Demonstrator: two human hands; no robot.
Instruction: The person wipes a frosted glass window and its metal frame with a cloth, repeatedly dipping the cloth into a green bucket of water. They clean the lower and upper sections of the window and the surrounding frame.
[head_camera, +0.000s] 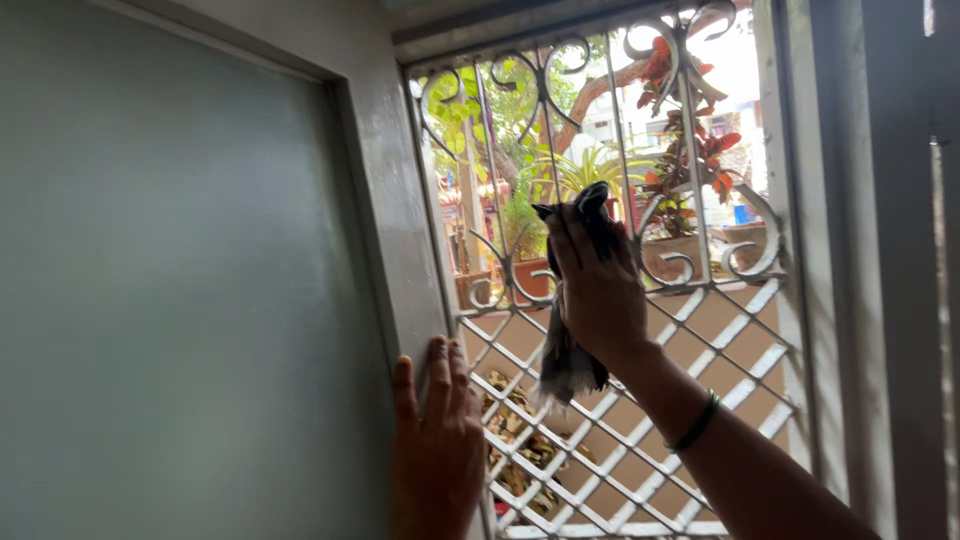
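My right hand (598, 290) presses a dark cloth (570, 365) against the white metal window grille (730, 330), at the height where the scrollwork meets the diamond lattice. The cloth hangs down below my palm and pokes out above my fingers. A dark bangle sits on that wrist. My left hand (437, 440) lies flat, fingers up and together, on the edge of the open window shutter's frame (395, 210), holding nothing.
The frosted glass shutter pane (170, 300) fills the left half of the view. A grey window frame and wall (890, 260) stand at the right. Outside are potted plants (680, 160), trees and a tiled yard with dry leaves (525, 450).
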